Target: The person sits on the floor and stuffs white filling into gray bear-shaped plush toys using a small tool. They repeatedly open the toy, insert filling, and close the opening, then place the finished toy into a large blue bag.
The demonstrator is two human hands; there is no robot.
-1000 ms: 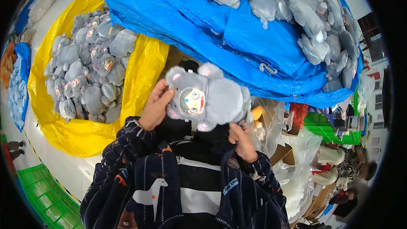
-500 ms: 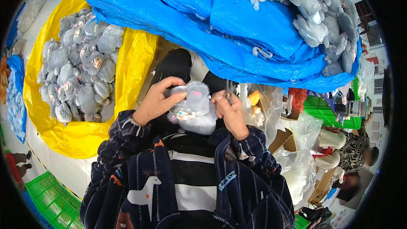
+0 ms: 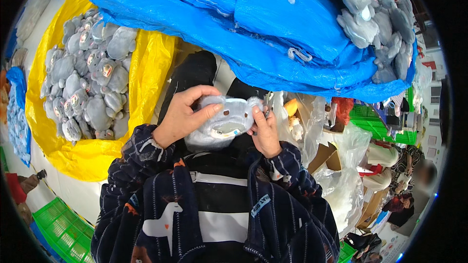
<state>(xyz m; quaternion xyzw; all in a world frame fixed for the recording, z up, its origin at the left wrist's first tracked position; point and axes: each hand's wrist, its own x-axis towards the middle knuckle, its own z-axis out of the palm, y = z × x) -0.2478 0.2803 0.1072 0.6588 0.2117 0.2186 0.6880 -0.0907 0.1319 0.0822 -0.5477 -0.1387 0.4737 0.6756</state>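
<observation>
A grey plush animal head (image 3: 209,138) is held over my lap. It has small brown eye spots, and a shiny pale patch with a bit of blue and white lies on its face. My left hand (image 3: 187,114) pinches its left side between thumb and fingers, close to one ear. On the other side, my right hand (image 3: 266,132) grips the right edge just below the other ear. Something thin and dark, like metal, shows by the right fingers; its kind cannot be made out.
To the left stands a yellow sack (image 3: 83,160) full of grey plush toys (image 3: 97,75). A big blue sheet (image 3: 287,24) spreads ahead, bearing more grey plush pieces (image 3: 360,24). Clear plastic bags (image 3: 343,195), a cardboard box (image 3: 325,158) and green crates (image 3: 63,231) stand around. People sit at far right.
The plush has been turned so its eyes and both ears now show. My right hand has shifted from beside it to gripping its edge. My left hand keeps hold.
</observation>
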